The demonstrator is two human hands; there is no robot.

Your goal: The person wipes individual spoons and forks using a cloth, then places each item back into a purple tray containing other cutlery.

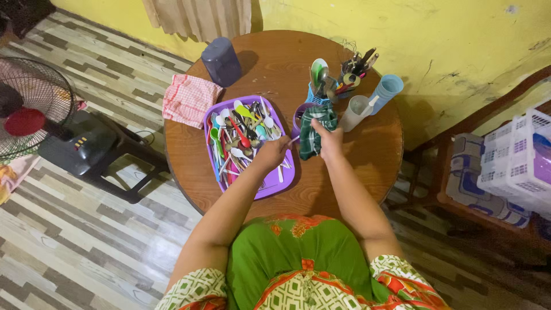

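Purple plastic marks the tray in the middle of the round wooden counter, heaped with spoons and forks in steel, green, red and white. Behind the tray lies a red-checked cloth, partly over the counter's edge, and a dark grey upturned cup stands near the far rim. To the right of the tray sit a small purple cup, a blue slotted holder with utensils standing in it, a second holder of dark-handled tools, a white cup and a stack of light blue cups. A fan stands on the striped floor at the left, and white baskets rest at the right by the yellow wall.

Both forearms reach forward from the green dress. The left hand lies over the tray's right side, fingers curled down among the cutlery; whether it has closed on a piece I cannot tell. The right hand is closed around a green-and-white checked cloth, held bunched just beside the purple cup, between the tray and the white cup.
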